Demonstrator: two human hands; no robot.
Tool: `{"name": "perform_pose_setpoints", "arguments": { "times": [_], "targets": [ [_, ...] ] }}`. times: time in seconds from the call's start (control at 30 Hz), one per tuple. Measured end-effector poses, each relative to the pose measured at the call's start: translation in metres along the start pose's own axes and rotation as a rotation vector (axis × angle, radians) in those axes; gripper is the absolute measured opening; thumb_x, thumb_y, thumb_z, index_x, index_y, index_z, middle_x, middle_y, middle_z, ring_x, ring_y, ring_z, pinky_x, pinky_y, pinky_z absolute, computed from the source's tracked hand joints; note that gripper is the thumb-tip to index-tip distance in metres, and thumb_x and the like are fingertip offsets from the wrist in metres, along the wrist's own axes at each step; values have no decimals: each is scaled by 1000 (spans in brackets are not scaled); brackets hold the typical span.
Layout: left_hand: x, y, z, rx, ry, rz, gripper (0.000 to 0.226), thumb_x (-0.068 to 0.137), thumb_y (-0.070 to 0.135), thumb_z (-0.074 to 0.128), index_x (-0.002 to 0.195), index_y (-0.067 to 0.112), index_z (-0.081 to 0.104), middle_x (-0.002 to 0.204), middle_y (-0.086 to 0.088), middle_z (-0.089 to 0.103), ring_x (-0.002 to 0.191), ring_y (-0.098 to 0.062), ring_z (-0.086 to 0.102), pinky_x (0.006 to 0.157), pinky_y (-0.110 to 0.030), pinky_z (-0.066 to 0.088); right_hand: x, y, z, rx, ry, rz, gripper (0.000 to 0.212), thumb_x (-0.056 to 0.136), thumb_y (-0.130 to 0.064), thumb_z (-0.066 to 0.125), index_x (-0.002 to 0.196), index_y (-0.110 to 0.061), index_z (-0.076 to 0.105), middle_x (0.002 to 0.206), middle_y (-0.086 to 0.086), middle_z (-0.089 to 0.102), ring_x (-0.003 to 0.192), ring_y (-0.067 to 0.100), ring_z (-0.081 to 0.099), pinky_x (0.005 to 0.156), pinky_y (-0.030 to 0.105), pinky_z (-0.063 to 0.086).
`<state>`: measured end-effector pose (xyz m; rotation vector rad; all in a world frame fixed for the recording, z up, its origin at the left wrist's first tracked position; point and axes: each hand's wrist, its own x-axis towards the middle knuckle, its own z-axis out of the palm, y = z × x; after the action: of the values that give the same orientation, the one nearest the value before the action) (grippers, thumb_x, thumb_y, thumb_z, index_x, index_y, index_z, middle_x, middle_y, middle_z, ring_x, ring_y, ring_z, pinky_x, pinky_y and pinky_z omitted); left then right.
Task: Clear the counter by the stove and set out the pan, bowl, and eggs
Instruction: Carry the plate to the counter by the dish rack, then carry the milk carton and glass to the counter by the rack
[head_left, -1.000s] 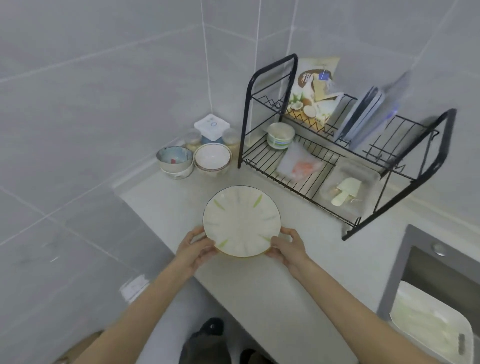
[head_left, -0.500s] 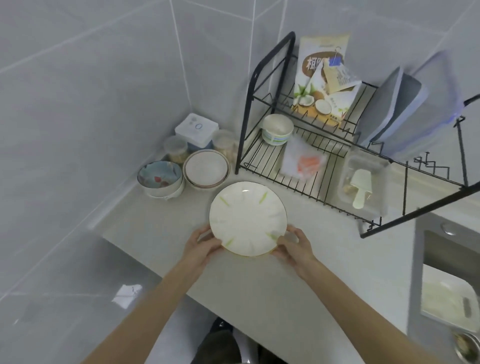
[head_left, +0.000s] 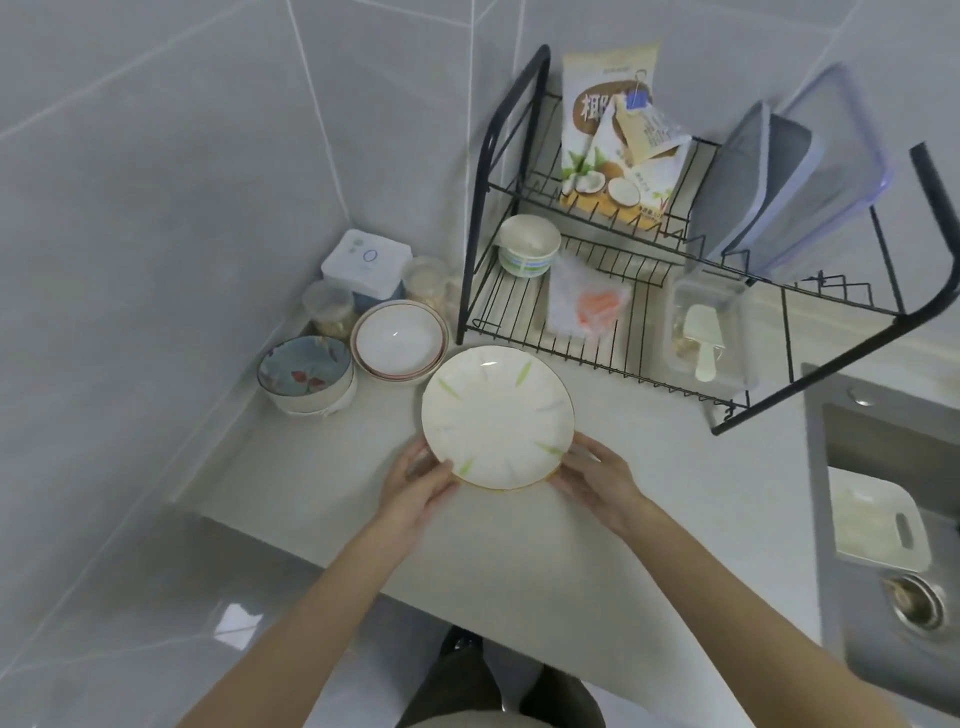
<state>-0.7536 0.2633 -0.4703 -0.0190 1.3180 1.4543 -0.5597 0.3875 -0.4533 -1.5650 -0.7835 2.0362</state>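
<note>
Glazed white ceramic, brushed with faint green strokes and edged in a thin gold line: the plate (head_left: 497, 417) is held over the pale counter (head_left: 311, 467), just in front of the black wire rack (head_left: 474, 234) and just beside the stacked white bowls (head_left: 399, 338); the left hand (head_left: 415, 486) grasps its near-left rim and the right hand (head_left: 597, 480) grasps its near-right rim, fingers curled round the edge; whether the far edge touches the counter I cannot tell.

It should handle as stiff and brittle, with some weight and a slick glaze; opposite points on the rim, as now, look the safest hold, since a knock against the wire or the bowls could chip it.

The counter looks smooth and stone-like; a blue patterned bowl (head_left: 305, 366), small jars (head_left: 330, 312) and a white box (head_left: 366, 265) crowd the corner where the grey tiled walls (head_left: 156, 208) meet; the rack carries a coconut-printed bag (head_left: 613, 145); to the right lies a steel sink (head_left: 883, 441) holding a white tray (head_left: 872, 525).
</note>
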Motion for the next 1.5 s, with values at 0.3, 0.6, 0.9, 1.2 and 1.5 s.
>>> {"name": "perform_pose_setpoints", "arguments": {
  "times": [0.3, 0.6, 0.9, 1.2, 1.5],
  "targets": [
    [-37, -19, 11, 421, -195, -280, 16, 93, 11, 55, 109, 12, 59, 108, -5, 63, 90, -21, 64, 78, -28, 52, -47, 31, -44, -64, -49, -5, 34, 91, -6, 57, 126, -7, 55, 115, 10, 70, 111, 36, 62, 101, 45, 48],
    [-81, -70, 98, 754, -455, -198, 22, 95, 14, 52, 116, 15, 57, 117, -3, 62, 102, -22, 62, 91, -29, 47, -131, 56, -165, -11, 85, -121, 30, 93, -11, 55, 123, -13, 57, 115, 7, 69, 97, 28, 65, 87, 36, 54],
    [-179, -201, 242, 1033, -769, -163, 20, 95, 13, 53, 113, 19, 59, 112, 0, 64, 92, -15, 65, 87, -25, 48, -256, 107, -345, 174, 348, -255, 30, 92, -15, 58, 122, -17, 59, 114, 4, 70, 98, 26, 66, 83, 30, 54],
    [-322, -368, 364, 1309, -1114, -213, 23, 93, 20, 57, 117, 21, 59, 117, 1, 63, 98, -16, 64, 93, -32, 48, -407, 192, -508, 364, 656, -383, 32, 89, -17, 63, 121, -18, 61, 112, 2, 71, 94, 21, 67, 88, 34, 53],
    [-468, -522, 448, 1575, -1560, -228, 30, 94, 17, 55, 125, 16, 55, 118, -4, 59, 86, -11, 62, 67, -15, 54, -541, 287, -597, 597, 1032, -468, 30, 92, -17, 58, 122, -19, 59, 115, 0, 69, 99, 22, 67, 92, 34, 53]
  ]
}}
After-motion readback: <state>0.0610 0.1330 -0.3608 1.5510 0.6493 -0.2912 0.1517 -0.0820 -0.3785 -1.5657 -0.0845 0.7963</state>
